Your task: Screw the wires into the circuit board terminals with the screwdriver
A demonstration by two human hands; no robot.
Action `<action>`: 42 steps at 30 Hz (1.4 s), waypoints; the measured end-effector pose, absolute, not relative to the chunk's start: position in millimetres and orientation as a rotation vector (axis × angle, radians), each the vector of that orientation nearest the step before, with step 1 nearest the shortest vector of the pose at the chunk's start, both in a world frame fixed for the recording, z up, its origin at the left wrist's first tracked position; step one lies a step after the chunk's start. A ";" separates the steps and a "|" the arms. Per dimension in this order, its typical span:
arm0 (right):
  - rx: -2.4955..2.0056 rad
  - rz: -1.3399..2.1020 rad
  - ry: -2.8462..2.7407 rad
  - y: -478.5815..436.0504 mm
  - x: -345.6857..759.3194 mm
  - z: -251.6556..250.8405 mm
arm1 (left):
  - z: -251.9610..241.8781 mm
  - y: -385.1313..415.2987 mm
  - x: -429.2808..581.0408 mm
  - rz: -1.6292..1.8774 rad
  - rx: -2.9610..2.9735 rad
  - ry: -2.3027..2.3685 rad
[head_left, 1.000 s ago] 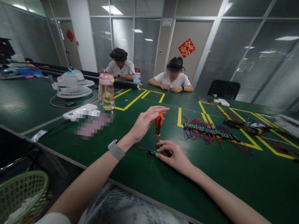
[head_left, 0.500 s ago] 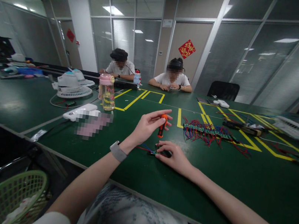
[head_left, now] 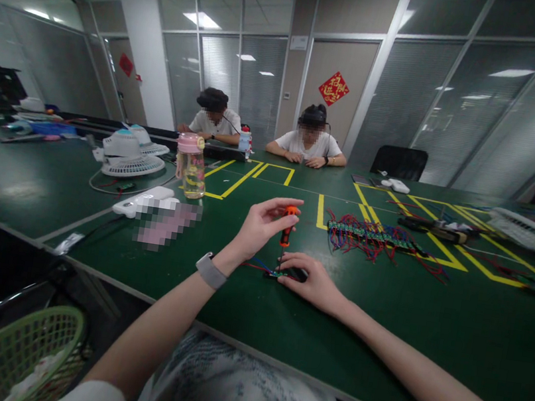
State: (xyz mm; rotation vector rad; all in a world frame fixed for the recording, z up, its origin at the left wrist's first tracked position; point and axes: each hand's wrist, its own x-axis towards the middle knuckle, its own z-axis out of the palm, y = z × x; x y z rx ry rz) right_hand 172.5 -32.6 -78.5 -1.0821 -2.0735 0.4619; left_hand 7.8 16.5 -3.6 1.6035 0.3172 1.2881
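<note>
Our left fingers (head_left: 273, 205) grasp the upright screwdriver (head_left: 285, 237), tip at the board (head_left: 273, 274). Our right fingers (head_left: 291, 284) hold that board on the counter (head_left: 381, 311).

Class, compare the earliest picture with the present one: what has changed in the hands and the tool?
The left hand has shifted its hold: its thumb now lies across the screwdriver handle, which was uncovered on the near side. The handle's top has moved slightly right. Unchanged: the right hand at the small circuit board, and the wired boards beyond.
</note>
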 end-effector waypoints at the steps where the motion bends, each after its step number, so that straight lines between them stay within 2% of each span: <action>1: -1.078 0.476 -2.065 -32.6 172.6 -78.4 | -3.5 16.8 7.3 1.316 1.626 0.336; 8: -1.070 0.496 -2.035 -33.6 172.2 -77.8 | -0.3 12.9 6.8 1.202 1.430 0.232; 14: -1.078 0.473 -2.066 -33.4 172.4 -77.7 | -1.6 18.0 5.2 1.370 1.584 0.357; 20: -1.080 0.441 -2.084 -33.5 172.1 -77.5 | 0.3 13.4 6.2 1.130 1.412 0.173; 26: -1.088 0.446 -2.095 -33.5 171.6 -76.9 | -2.5 17.1 5.2 1.298 1.605 0.318; 32: -1.080 0.440 -2.087 -31.7 172.2 -80.2 | -2.1 15.7 7.0 1.151 1.435 0.168; 37: -1.081 0.447 -2.093 -33.3 171.9 -77.9 | -2.8 16.8 5.2 1.294 1.557 0.288; 42: -1.098 0.455 -2.095 -34.1 171.9 -76.2 | -1.5 17.1 5.0 1.211 1.433 0.198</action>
